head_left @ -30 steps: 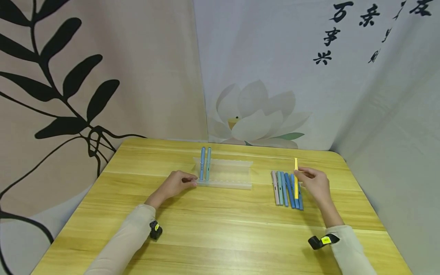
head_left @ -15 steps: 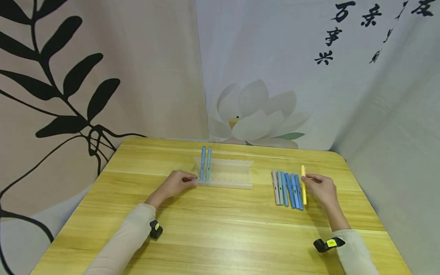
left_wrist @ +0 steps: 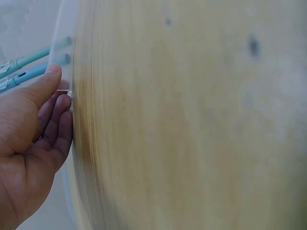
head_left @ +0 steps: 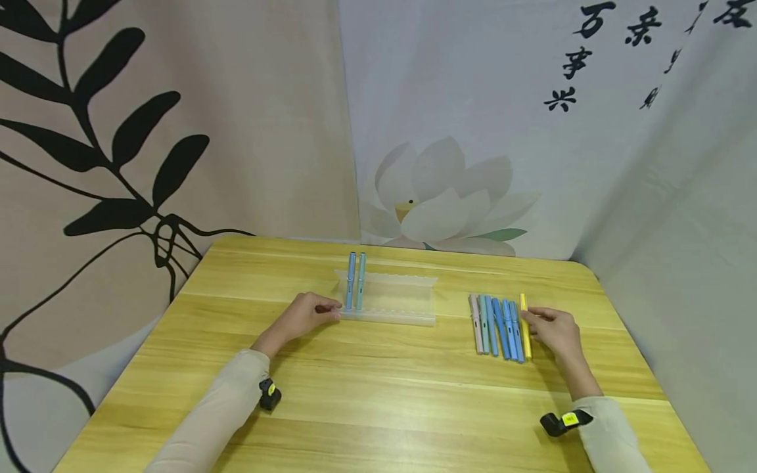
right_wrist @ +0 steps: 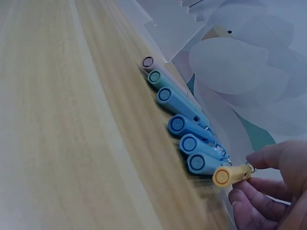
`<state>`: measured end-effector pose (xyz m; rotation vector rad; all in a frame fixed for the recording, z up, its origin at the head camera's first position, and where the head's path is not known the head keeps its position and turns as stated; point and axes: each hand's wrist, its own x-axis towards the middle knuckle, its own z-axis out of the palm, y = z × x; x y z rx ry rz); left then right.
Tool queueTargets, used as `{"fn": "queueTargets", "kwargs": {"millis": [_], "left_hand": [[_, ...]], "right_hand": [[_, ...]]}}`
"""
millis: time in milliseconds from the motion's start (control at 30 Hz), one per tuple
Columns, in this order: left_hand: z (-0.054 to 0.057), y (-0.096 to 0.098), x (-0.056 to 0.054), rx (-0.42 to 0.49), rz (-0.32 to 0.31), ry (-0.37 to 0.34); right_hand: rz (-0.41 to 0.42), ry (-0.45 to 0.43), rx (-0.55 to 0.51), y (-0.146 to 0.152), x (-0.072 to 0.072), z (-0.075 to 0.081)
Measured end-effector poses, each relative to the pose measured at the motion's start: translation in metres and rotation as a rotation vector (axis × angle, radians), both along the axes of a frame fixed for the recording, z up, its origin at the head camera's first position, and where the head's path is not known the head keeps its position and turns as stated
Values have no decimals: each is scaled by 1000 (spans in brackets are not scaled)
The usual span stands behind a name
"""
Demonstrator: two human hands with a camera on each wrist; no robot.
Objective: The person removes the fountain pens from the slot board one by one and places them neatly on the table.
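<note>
There, your right hand (head_left: 553, 332) pinched the yellow pen (right_wrist: 229, 176) between thumb and fingers, just beside the blue pens (head_left: 510, 330); your left hand (head_left: 306, 315) gripped the clear rack (head_left: 396, 318) at its near left corner!

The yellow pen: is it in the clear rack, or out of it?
Out. The right hand holds the yellow pen beside the other loose pens, apart from the clear rack.
</note>
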<state>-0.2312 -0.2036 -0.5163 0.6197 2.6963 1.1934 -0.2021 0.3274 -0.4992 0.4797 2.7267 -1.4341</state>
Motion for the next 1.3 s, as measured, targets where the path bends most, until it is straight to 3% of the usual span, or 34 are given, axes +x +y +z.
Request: {"fn": "queueTargets", "kwargs": {"millis": [1300], "left_hand": [[-1, 0, -1, 3, -6, -6]], "right_hand": [[60, -27, 37, -1, 7, -1]]}}
